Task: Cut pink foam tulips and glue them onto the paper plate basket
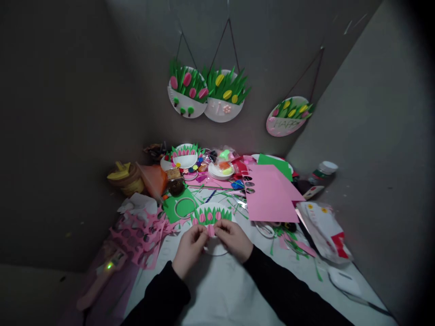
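Observation:
A white paper plate (217, 248) lies on the table in front of me, with green paper grass (222, 214) and several pink paper tulips (210, 216) across its upper half. Over the plate, both hands meet at a small pink paper piece (211, 230). My left hand (193, 246) pinches its left side between thumb and fingers. On the other side, my right hand (233, 237) has its fingertips closed on the same piece. The fingers hide part of the plate's middle.
Pink sheets (272, 194) lie right of the plate, punched pink scraps (136, 235) left. A glue gun (102, 276) with a green light is at the lower left. Behind stand an orange cone (151, 179) and a finished plate (185, 160). Plate baskets (224, 111) hang on the wall.

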A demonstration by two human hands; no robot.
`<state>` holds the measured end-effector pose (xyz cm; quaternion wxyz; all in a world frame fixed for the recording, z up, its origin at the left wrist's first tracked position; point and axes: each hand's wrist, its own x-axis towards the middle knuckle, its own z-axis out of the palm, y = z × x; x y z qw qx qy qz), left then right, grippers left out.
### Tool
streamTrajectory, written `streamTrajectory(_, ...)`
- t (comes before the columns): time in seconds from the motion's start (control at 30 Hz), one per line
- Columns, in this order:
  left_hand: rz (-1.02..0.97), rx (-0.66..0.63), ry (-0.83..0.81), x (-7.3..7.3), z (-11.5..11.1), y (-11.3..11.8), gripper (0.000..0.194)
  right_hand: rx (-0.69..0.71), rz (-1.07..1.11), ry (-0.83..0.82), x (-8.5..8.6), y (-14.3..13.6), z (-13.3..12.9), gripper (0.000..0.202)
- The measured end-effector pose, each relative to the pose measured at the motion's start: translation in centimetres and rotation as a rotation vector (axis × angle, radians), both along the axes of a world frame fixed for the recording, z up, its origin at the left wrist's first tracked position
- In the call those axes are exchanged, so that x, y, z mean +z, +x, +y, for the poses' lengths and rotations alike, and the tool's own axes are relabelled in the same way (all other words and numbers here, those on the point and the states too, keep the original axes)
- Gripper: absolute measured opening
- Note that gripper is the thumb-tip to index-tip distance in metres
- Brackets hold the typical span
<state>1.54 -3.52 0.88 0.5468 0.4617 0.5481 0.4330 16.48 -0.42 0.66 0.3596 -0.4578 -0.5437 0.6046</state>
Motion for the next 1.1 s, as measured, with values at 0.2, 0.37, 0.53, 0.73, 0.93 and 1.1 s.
streamTrajectory(0.2,0.024,-0.025,-0.025,-0.4,-0.1,0.6,0.030,-0.051,0.023,0.062,-0.9,0.0,0.1,0.015)
streamTrajectory(0.37,0.538,-0.265,0.210,0.5,1.0,-1.5,0.018,-0.063,-0.075,0.123,-1.6,0.7,0.5,0.015)
streamTrajectory(0.53,1.359,-0.206,0.310,0.8,4.1,-5.1,0.021,-0.197,-0.359,0.441,-2.4,1.6,1.1,0.016)
streamTrajectory(0.73,1.578,-0.167,0.334,0.3,5.2,-5.3,0.022,-0.201,-0.599,0.552,-3.0,1.1,0.8,0.020)
streamTrajectory(0.93,1.308,0.018,0.422,3.0,4.4,-4.6,0.021,-0.229,-0.667,0.605,-3.2,1.2,0.8,0.020)
streamTrajectory(1.1,0.821,0.000,0.425,4.0,4.7,-3.0,0.019,-0.299,-0.670,0.687,-2.4,1.9,1.1,0.017)
